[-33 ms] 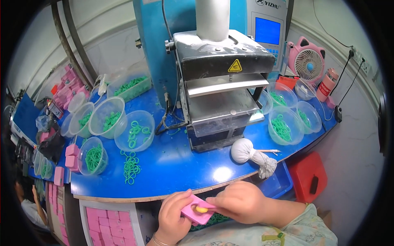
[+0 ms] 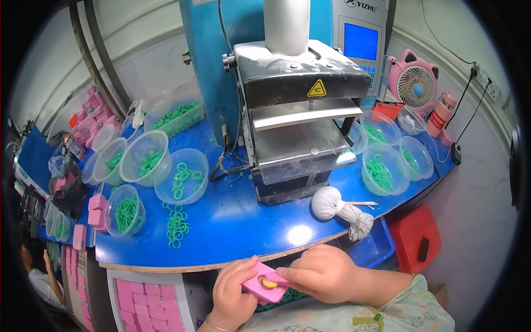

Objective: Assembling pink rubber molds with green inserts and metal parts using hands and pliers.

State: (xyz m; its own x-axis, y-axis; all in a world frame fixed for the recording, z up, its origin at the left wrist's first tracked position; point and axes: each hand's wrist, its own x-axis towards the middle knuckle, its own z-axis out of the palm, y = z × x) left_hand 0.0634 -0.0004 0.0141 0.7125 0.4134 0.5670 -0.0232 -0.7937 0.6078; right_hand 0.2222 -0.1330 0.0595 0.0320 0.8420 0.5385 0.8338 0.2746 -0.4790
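Low in front of me, past the table's front edge, my left hand [image 2: 232, 293] is closed around a pink rubber mold [image 2: 258, 287], holding it tilted. A rounded yellow piece [image 2: 270, 283] sits in the hollow of the mold; its full shape is partly covered. From the right, my right hand [image 2: 318, 275] pinches a pink flap [image 2: 274, 276] and lifts it over the yellow piece. Whether this flap belongs to the same block, I cannot tell. Below the mold, green rings [image 2: 293, 296] show in part.
A press machine [image 2: 301, 127] stands mid-table. Clear bowls [image 2: 181, 176] of green rings sit left and right of it. A tied white cloth pouch [image 2: 332, 205] lies by the front edge. Right are a blue bin [image 2: 371, 250], red box [image 2: 415, 238] and pink fan [image 2: 415, 83]. Another person [image 2: 41, 282] is far left.
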